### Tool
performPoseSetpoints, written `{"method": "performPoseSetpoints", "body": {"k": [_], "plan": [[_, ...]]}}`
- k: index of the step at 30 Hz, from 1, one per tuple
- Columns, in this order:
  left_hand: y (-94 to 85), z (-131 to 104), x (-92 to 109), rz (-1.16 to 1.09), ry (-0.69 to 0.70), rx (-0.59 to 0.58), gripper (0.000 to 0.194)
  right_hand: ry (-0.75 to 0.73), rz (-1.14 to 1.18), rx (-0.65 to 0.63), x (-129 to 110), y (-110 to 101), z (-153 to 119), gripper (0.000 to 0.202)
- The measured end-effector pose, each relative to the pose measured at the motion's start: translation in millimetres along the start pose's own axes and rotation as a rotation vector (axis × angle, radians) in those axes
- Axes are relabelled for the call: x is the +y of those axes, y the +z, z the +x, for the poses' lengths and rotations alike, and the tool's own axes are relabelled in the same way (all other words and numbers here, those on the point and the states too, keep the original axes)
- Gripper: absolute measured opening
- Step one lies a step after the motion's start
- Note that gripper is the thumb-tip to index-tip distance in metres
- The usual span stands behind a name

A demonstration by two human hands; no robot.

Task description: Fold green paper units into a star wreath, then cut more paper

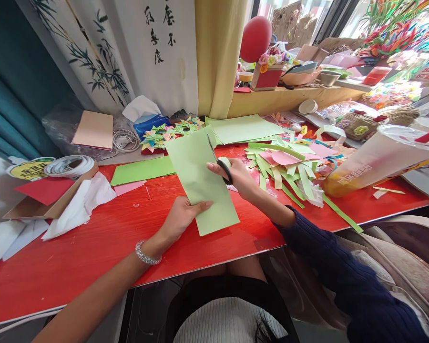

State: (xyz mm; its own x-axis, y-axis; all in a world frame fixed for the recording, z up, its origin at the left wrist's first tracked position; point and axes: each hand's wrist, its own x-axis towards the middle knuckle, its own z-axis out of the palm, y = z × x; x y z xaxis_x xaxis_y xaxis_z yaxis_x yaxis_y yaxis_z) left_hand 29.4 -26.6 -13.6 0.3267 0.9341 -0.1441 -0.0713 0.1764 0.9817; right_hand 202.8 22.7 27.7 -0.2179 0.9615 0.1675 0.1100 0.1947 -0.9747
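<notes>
My left hand (185,213) grips a light green sheet of paper (203,176) near its lower left edge, thumb on top and fingers hidden behind. The sheet is held tilted above the red table (121,224). In my right hand (238,177) is a pair of scissors (226,172) with black handles, its blades pointing up and away along the sheet's upper right edge. Whether the blades are cutting the paper I cannot make out. A darker green sheet (143,170) lies on the table left of the held paper.
A heap of paper strips (286,162) lies to the right, beside a large drink cup (372,162) with a red straw. Pale green sheets (246,127) and folded paper stars (175,132) sit at the back. On the left stands a cardboard tray (53,207) with a tape roll (69,166).
</notes>
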Motion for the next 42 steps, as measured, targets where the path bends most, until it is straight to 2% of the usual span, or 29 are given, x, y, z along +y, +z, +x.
{"method": "performPoseSetpoints", "body": {"k": [17,24,28,31,34,35,37,38,40,42], "plan": [[2.0,-3,-2,0.127,-0.005,-0.011,0.034,-0.019,0.004,0.007,-2,-6,6,0.058],[1.7,-1,-5,0.102,-0.011,-0.029,0.033,-0.033,0.062,0.005,-3,-5,5,0.052],[3.1,-1,-5,0.069,-0.047,-0.024,0.033,-0.029,0.123,0.048,-3,-4,7,0.051],[1.7,0,-3,0.014,-0.054,-0.013,0.036,-0.053,0.080,0.095,-1,-9,13,0.053],[-4.1,3,0,-0.052,-0.037,-0.001,0.037,-0.054,-0.066,0.171,5,-25,19,0.046],[-6.6,5,1,-0.067,-0.036,-0.001,0.036,-0.025,-0.164,0.203,8,-32,21,0.044],[-11.4,8,3,-0.090,-0.033,-0.006,0.034,0.083,-0.478,0.243,16,-48,22,0.056],[-13.3,9,4,-0.098,-0.030,-0.010,0.034,0.137,-0.660,0.228,20,-55,21,0.060],[-15.9,11,5,-0.105,-0.020,-0.011,0.034,0.204,-0.923,0.181,29,-67,17,0.055],[-17.0,12,5,-0.097,-0.013,-0.009,0.035,0.224,-1.028,0.136,35,-73,11,0.039]]}}
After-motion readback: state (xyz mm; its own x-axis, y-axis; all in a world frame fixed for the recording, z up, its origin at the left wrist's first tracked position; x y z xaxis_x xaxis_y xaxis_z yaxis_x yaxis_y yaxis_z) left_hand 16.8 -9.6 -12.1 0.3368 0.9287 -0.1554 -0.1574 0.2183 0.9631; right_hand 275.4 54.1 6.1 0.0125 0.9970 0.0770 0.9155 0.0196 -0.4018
